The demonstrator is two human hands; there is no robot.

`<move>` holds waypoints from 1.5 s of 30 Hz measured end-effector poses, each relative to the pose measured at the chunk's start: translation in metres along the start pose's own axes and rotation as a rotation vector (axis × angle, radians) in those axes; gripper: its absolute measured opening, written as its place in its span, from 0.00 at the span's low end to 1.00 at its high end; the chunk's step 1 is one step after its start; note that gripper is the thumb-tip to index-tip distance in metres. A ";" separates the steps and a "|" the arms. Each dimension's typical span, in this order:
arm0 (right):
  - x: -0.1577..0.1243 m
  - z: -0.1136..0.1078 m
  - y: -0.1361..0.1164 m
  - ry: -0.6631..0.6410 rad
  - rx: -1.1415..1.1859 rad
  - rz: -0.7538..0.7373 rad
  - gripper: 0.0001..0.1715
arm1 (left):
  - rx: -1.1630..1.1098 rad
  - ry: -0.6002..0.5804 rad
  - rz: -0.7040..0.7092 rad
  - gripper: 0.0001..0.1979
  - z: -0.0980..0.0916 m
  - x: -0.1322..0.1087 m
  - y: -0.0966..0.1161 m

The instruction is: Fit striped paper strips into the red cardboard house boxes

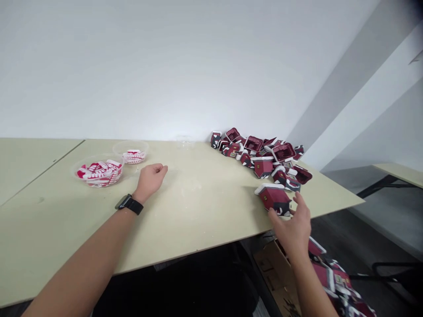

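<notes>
**A:** What worries us most is that little red paper house (274, 199) sitting at the near edge of the pale table (201, 211), lower right of the frame. The board just ends there, above a cardboard box (274, 273), so one careless knock could send the house over.

**B:** Yeah, we'd watch the right hand (292, 229) too. Its fingers (302, 207) are spread around the house's near corner, and we can't tell if they're actually gripping it or only touching. A clumsy brush could also shove it back into the heap of red houses (257, 154) just behind it, toward the upper right, and that heap could start sliding.

**A:** And the left hand (150, 181)?

**B:** Mid-table and well apart from the house. It's loosely curled with nothing showing in it, though we can't tell how tight it is. It's near two clear tubs (97, 171) of red-and-white pieces at upper left, so a wide sideways sweep could bump those.
</notes>
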State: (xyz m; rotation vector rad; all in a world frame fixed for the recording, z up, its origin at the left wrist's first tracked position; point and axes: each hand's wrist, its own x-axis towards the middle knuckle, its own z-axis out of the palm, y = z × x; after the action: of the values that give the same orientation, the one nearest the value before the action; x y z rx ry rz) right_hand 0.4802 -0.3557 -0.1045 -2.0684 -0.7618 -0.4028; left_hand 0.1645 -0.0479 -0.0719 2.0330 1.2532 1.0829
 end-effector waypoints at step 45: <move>0.038 0.190 -0.205 -0.780 1.107 0.293 0.21 | -0.839 -0.141 -0.260 0.28 -0.003 -0.005 0.011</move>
State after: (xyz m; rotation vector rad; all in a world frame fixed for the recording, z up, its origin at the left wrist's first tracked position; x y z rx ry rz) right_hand 0.3763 -0.0967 -0.0646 -1.1647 -0.8166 0.8771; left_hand 0.1663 -0.0568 -0.0641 1.2461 0.7640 1.0687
